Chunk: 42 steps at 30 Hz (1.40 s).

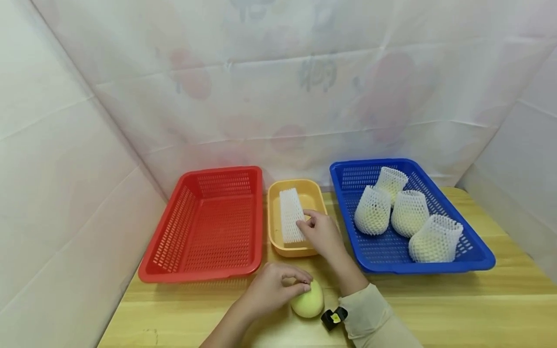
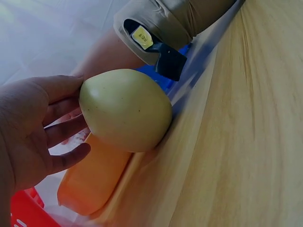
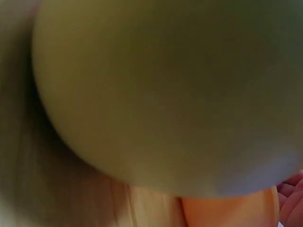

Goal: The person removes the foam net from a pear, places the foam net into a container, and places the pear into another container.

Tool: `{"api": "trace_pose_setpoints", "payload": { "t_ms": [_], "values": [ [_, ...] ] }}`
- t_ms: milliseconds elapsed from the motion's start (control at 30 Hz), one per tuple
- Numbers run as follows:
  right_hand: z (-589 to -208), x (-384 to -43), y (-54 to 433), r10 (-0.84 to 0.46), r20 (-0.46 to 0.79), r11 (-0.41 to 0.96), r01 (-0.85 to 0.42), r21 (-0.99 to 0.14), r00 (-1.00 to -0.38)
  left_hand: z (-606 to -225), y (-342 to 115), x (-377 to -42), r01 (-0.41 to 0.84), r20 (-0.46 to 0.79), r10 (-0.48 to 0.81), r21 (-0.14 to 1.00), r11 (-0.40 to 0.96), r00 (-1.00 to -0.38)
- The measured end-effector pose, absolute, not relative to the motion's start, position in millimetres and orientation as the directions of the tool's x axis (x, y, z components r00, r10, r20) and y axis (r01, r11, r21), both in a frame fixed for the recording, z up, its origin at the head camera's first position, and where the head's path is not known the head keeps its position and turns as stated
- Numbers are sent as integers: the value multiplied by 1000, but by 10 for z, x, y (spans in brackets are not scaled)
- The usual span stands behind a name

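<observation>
A pale yellow, smooth fruit (image 1: 308, 300) with a narrower top stands on the wooden table. My left hand (image 1: 275, 289) holds it near that top between thumb and fingertips; in the left wrist view the other fingers are spread beside the fruit (image 2: 127, 111). A flat white foam net sleeve (image 1: 290, 216) lies in a small yellow-orange tray (image 1: 272, 238). At the sleeve's right edge, my right hand (image 1: 323, 234) pinches it with thumb and forefinger. The right wrist view is mostly filled by the fruit (image 3: 161, 104), blurred and close, with the right fingers hidden.
A red basket (image 1: 256, 232) stands left of the tray. On the right, a blue basket (image 1: 361, 265) bears several fruits in white foam net sleeves (image 1: 410, 213). White cloth walls (image 1: 278, 96) enclose the back and sides. A black wrist device (image 1: 334, 318) sits at the right cuff.
</observation>
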State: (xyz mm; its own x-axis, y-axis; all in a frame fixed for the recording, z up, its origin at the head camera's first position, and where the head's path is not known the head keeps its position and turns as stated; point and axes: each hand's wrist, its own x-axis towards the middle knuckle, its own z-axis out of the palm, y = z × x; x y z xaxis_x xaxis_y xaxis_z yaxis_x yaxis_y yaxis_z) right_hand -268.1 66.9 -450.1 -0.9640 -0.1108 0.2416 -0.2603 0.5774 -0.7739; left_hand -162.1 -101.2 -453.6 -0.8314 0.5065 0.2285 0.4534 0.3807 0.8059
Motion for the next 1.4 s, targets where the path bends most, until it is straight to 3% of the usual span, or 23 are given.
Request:
{"api": "trace_pose_setpoints", "payload": {
  "t_ms": [500,667,833,967,1200,1400],
  "values": [
    [-4572,-2752,656,-224,59,628,-191,-754,-973,-4487,-997,-1621,453,195,539,796,401,-820],
    [-4579,-2750,642,-232,105,777,-249,-578,-967,-4461,-1011,-1621,432,173,534,803,411,-828],
    [-4574,-2749,634,-242,205,820,-313,-480,-948,-4462,-1034,-1635,428,172,524,801,419,-834],
    [-4588,-2762,619,-268,220,822,-342,-456,-938,-4471,-1053,-1642,434,180,521,797,419,-834],
    [-4593,-2761,581,-324,139,840,-352,-412,-936,-4474,-1066,-1635,418,167,515,805,421,-841],
    [-4596,-2746,564,-379,121,811,-392,-435,-918,-4473,-1066,-1638,407,150,514,804,434,-845]
  ]
}}
